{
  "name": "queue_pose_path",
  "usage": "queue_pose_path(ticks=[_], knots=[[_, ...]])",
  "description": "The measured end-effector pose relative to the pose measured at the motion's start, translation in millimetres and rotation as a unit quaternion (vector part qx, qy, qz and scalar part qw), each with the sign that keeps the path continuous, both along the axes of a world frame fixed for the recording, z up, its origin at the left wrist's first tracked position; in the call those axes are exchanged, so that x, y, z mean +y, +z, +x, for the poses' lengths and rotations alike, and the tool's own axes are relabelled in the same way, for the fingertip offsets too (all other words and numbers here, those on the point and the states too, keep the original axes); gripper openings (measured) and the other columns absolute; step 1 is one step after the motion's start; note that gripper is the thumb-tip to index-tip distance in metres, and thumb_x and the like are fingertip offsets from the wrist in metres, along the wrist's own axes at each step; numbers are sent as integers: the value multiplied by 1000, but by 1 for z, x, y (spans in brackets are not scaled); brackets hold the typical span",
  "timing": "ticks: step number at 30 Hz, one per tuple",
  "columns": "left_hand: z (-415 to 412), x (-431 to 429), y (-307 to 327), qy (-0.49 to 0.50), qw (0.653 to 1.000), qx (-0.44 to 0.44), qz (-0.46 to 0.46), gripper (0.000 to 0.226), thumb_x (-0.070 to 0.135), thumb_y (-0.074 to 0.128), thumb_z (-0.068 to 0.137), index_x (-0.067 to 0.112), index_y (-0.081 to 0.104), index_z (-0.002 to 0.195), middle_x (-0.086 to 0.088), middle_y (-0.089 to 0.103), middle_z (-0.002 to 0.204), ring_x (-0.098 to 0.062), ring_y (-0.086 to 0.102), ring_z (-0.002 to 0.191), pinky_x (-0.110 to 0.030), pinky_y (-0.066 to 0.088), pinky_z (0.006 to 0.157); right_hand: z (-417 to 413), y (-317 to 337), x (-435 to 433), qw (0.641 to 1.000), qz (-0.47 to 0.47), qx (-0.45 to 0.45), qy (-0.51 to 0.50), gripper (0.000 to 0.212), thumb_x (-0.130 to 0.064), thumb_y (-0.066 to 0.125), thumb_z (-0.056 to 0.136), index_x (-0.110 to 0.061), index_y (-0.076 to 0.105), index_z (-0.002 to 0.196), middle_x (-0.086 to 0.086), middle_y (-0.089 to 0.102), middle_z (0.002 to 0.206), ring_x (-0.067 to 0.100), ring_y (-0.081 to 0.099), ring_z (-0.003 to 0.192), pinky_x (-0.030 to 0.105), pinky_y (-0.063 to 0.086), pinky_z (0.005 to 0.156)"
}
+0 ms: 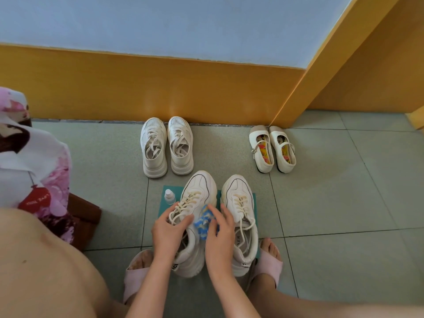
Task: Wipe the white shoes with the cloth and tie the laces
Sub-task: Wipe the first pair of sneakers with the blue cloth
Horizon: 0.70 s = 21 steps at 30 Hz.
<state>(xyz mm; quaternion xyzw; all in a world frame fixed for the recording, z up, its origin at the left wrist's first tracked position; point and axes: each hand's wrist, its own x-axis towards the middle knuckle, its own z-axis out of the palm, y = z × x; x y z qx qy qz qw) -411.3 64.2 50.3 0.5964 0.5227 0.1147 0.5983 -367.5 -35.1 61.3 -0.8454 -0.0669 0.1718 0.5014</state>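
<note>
Two white chunky sneakers stand on a teal mat (163,200), toes pointing away from me. My left hand (168,230) grips the tongue and lace area of the left sneaker (197,193). My right hand (220,232) presses a blue and white cloth (205,222) against that sneaker's right side. The right sneaker (238,203) stands beside it with its cream laces loose and untied. The left sneaker's laces also hang loose under my left fingers.
A small clear bottle (170,196) stands on the mat's left corner. Another white sneaker pair (167,146) and a pair of cream strap shoes (273,150) sit by the orange wall. My feet in pink slippers (269,263) flank the mat. Patterned fabric (34,171) lies at left.
</note>
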Motion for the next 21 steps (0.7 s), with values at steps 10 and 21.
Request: queue_pose_path(ticks=[10, 21], knots=[[1, 0, -1, 2, 1000, 4, -2, 51, 14, 79, 72, 13, 62, 120, -4, 69, 107, -16, 63, 97, -29, 49, 87, 4, -11, 1, 998, -1, 45, 45, 47, -12, 67, 86, -23, 54, 130, -10, 49, 127, -1, 43, 116, -7, 26, 88], [0, 0, 2, 0, 1000, 16, 1, 52, 17, 77, 74, 14, 59, 123, -5, 65, 110, -16, 58, 97, -32, 48, 87, -33, -19, -22, 995, 5, 97, 32, 31, -16, 65, 89, -18, 65, 119, -10, 64, 104, -7, 57, 98, 5, 41, 83]])
